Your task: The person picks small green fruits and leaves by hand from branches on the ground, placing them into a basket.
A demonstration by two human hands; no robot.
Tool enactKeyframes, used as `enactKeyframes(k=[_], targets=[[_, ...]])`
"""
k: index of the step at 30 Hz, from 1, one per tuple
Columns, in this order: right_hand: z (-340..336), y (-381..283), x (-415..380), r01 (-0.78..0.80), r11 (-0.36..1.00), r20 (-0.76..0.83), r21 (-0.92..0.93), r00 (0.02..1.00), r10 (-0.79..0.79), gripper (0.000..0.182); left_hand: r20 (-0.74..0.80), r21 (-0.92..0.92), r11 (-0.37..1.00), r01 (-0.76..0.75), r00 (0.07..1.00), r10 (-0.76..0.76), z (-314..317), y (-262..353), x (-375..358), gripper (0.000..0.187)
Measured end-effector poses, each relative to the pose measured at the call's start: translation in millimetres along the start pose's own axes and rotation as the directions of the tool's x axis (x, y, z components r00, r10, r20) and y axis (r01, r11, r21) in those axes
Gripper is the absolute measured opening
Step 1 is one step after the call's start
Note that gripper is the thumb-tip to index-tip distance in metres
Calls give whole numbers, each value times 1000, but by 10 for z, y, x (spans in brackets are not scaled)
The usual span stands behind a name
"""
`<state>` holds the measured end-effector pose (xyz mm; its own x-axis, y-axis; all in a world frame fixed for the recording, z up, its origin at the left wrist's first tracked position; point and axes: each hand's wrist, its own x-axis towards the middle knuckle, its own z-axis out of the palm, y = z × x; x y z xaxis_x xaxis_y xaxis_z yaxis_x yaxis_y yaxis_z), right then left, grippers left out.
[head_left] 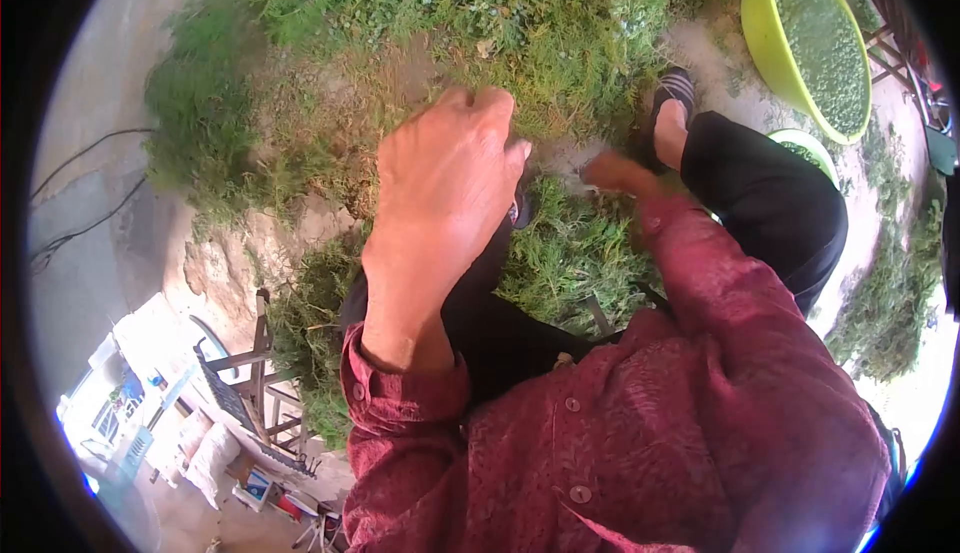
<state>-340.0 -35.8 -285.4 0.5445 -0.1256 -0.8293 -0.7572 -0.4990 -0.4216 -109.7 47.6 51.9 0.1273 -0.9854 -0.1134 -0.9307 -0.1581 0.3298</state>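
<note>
My left hand (450,168) is raised in the middle of the head view, back up, with its fingers curled closed; anything inside them is hidden. Below and beyond it lie cut green sprigs (560,73) with small pale berries. My right hand (612,171) is low between my legs, just over the ground by the greenery, near my right foot. Motion blurs its fingers, so their hold cannot be made out. More sprigs (565,253) lie between my legs.
A yellow-green basin (765,43) full of small green berries stands at the upper right, with a smaller pale green container (820,148) beside it. A wooden stool or frame (258,353) and assorted items are at the lower left. Black cables (95,143) cross the left floor.
</note>
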Motion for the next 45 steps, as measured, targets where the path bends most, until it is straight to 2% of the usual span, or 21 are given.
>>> enactKeyframes(k=[2, 3, 4, 8, 11, 13, 15, 16, 18, 20, 23, 28, 30, 33, 35, 37, 38, 39, 42, 44, 45], targets=[[-333, -82, -355, 23, 992, 36, 126, 999, -28, 21, -26, -19, 1000, -25, 999, 24, 35, 23, -41, 20], [-489, -235, -657, 86, 741, -70, 666, 996, -52, 23, 30, -3, 1000, -19, 999, 19, 65, 57, -43, 20], [-626, -391, -944, 180, 228, -180, 957, 983, -22, 25, 83, 13, 1000, -15, 996, 14, 75, 103, -41, 20], [-940, -911, -1768, 394, -67, -399, 917, 908, -124, 29, 257, -56, 998, 8, 966, 6, 145, 261, -25, 28], [-976, -1171, -2237, 520, -314, -598, 795, 759, -256, 33, 85, -206, 974, -91, 990, 110, 407, 291, -5, 33], [-960, -1250, -2466, 562, -287, -626, 776, 742, -240, 32, 144, -438, 899, -13, 986, 84, 262, 428, -10, 35], [-948, -1369, -2686, 629, -199, -659, 752, 733, -170, 31, 349, -808, 541, 234, 929, 119, 335, 492, -12, 33], [-941, -1359, -2757, 636, -190, -663, 748, 730, -168, 31, 340, -813, 538, 223, 932, 126, 384, 527, -18, 33], [-918, -1308, -2881, 614, 302, -633, 730, 773, -43, 33, 349, -734, 657, 172, 925, 148, 480, 610, -43, 29], [-851, -1353, -2954, 601, 414, -667, 683, 745, 19, 33, 295, -693, 720, 35, 925, 238, 630, 663, -62, 26], [-704, -1344, -3001, 458, 734, -667, 502, 745, -9, 21, 569, -643, 747, 168, 758, 320, 512, 779, -199, 24], [-543, -1304, -3196, 396, 632, -550, 666, 833, 58, 20, 504, -677, 736, 7, 733, 456, 612, 785, -245, 22], [-555, -1376, -3308, 433, 858, -734, 277, 671, -102, 18, 517, -692, 721, -21, 683, 516, 613, 823, -260, 21], [-618, -1338, -3489, 320, 939, -847, -126, 458, -269, 17, 480, -750, 660, -35, 658, 580, 581, 845, -299, 21], [-739, -1105, -3761, 72, 981, -906, -183, 375, -196, 14, 397, -747, 639, -186, 646, 652, 563, 822, -333, 16], [-796, -696, -4020, 55, 995, -974, 77, 218, 64, 17, 388, -582, 723, -371, 655, 648, 672, 808, -376, 12], [-931, -783, -4237, -47, 963, -937, 267, 222, 270, 18, 384, -379, 760, -528, 658, 648, 771, 799, -413, 10], [-942, -282, -4272, -188, 982, -980, -12, 198, 26, 18, 515, -243, 813, -529, 640, 570, 918, 809, -433, 14], [-952, 242, -4286, -601, 786, -849, -143, 483, 215, 19, 494, -188, 855, -484, 705, 508, 1010, 804, -463, 16], [-1051, 357, -4002, -349, 863, -900, -365, 369, -231, 22, 474, -200, 856, -477, 718, 510, 950, 792, -439, 17], [-1293, 103, -3796, -360, 911, -863, -203, 506, 8, 23, 448, -206, 849, -486, 725, 523, 928, 786, -428, 18]])
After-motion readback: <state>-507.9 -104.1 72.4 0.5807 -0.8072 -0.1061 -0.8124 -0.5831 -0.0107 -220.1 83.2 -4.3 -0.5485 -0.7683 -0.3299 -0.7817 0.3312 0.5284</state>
